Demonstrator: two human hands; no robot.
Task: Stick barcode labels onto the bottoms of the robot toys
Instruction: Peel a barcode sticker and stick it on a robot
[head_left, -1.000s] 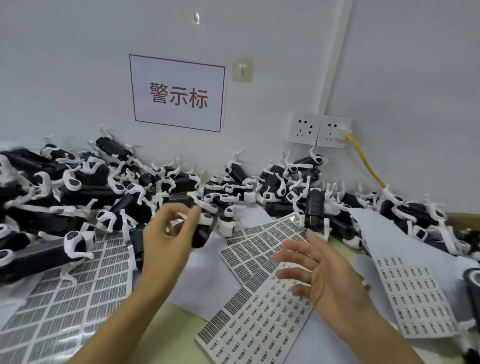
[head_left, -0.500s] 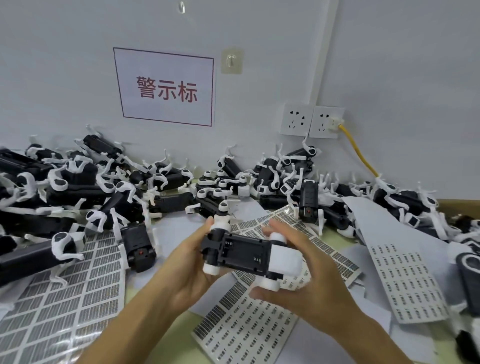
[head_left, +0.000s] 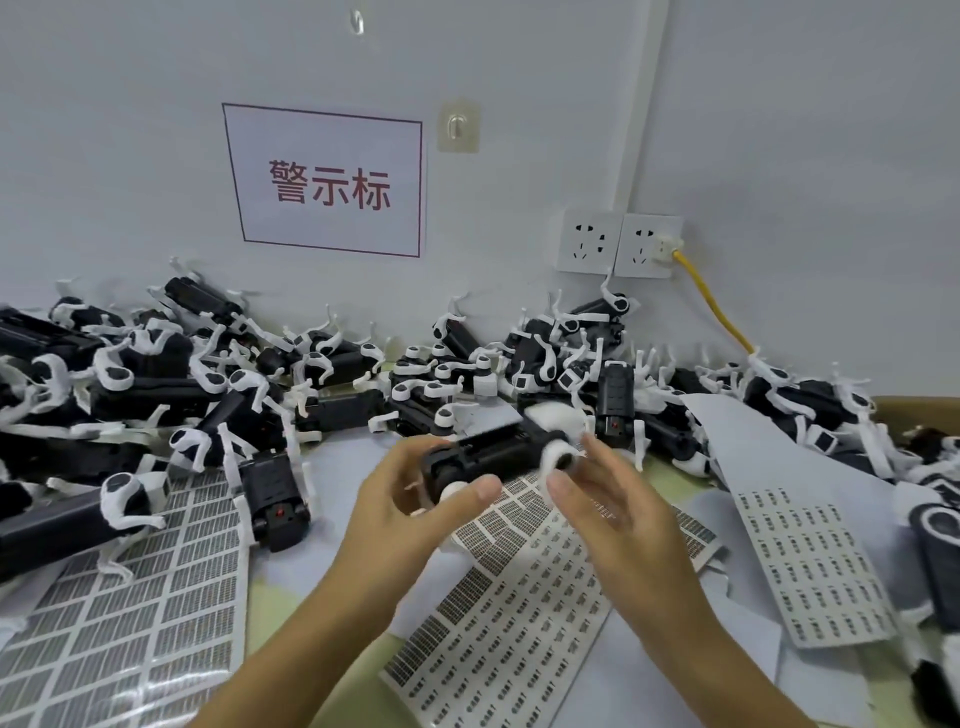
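I hold one black robot toy (head_left: 488, 452) with white legs above the table, lying sideways and blurred by motion. My left hand (head_left: 405, 509) grips its left end between thumb and fingers. My right hand (head_left: 613, 514) is at the toy's white right end, its fingers stretched out and only touching the leg there. Under both hands lies a sheet of barcode labels (head_left: 509, 639). A second label sheet (head_left: 810, 561) lies to the right.
A long pile of black-and-white robot toys (head_left: 208, 374) runs along the wall from left to right. A gridded backing sheet (head_left: 135, 623) lies front left with a toy (head_left: 275, 493) on it. Wall sockets (head_left: 618, 244) with a yellow cable (head_left: 711, 306) are behind.
My left hand took a toy from the pile and brought it over the label sheet, where both hands held it. Now the toy has turned and risen, and my right hand's fingers have straightened.
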